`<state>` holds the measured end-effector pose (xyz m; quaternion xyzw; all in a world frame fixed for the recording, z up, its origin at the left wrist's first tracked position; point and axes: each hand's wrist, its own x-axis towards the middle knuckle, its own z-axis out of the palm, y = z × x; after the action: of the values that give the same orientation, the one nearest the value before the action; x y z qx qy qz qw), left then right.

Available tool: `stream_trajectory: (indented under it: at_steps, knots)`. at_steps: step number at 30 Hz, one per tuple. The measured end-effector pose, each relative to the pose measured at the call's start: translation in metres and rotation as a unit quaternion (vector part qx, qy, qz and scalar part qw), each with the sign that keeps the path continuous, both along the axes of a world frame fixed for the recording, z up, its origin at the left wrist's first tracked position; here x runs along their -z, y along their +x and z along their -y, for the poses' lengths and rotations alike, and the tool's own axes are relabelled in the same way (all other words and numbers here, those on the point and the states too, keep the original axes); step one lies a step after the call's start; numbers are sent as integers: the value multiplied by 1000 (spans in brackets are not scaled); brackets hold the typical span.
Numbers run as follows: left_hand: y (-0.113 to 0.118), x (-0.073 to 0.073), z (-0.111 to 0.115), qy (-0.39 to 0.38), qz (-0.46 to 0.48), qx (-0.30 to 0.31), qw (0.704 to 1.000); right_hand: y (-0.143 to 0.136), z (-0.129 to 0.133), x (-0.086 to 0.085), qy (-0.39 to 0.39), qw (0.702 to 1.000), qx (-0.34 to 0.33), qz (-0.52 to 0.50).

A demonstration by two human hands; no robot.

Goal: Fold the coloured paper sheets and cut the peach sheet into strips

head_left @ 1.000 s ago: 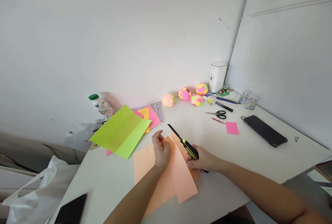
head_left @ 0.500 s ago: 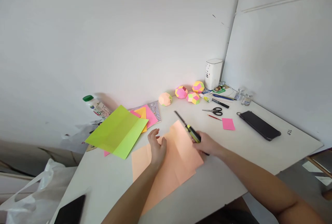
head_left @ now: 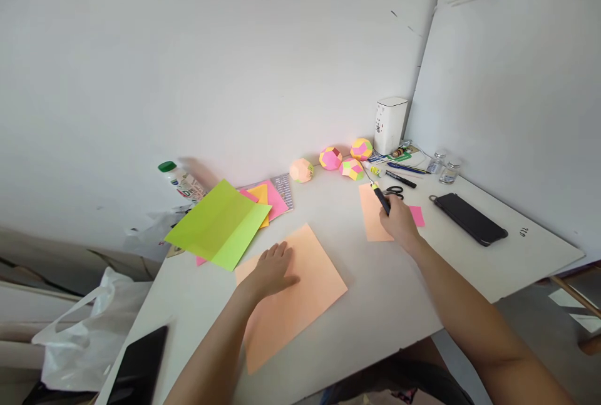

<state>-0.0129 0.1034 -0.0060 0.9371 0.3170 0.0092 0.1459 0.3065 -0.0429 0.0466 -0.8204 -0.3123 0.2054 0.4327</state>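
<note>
A large peach paper sheet (head_left: 305,292) lies on the white table, with my left hand (head_left: 272,270) resting flat on it, fingers spread. Farther right, my right hand (head_left: 399,220) grips a black and yellow knife (head_left: 381,197), its long thin blade pointing up and left. Under that hand and knife is a narrower peach paper piece (head_left: 370,217), apart from the large sheet. Black-handled scissors (head_left: 395,191) and a pink paper square (head_left: 416,216) are partly hidden near the right hand.
Folded green paper (head_left: 220,223) lies over pink and orange sheets at the left, beside a green-capped bottle (head_left: 183,183). Several faceted paper balls (head_left: 331,158) line the wall. A black phone-like case (head_left: 469,218) lies right; a dark device (head_left: 138,364) sits front left.
My right hand has moved right with the knife, and a narrow peach piece now lies apart from the large sheet. My left hand has flattened onto the sheet.
</note>
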Motion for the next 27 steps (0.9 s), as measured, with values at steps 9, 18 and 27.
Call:
stream_trajectory:
  at_steps: [9,18,27]
  knots:
    - [44,25,57,77,37,18,996,-52,1,10,58,939,-180,-286]
    - [50,25,59,71,117,21,990,-39,1,8,91,919,-126,-363]
    - [51,26,58,-100,283,-114,947,-63,4,12,115,771,-266,-567]
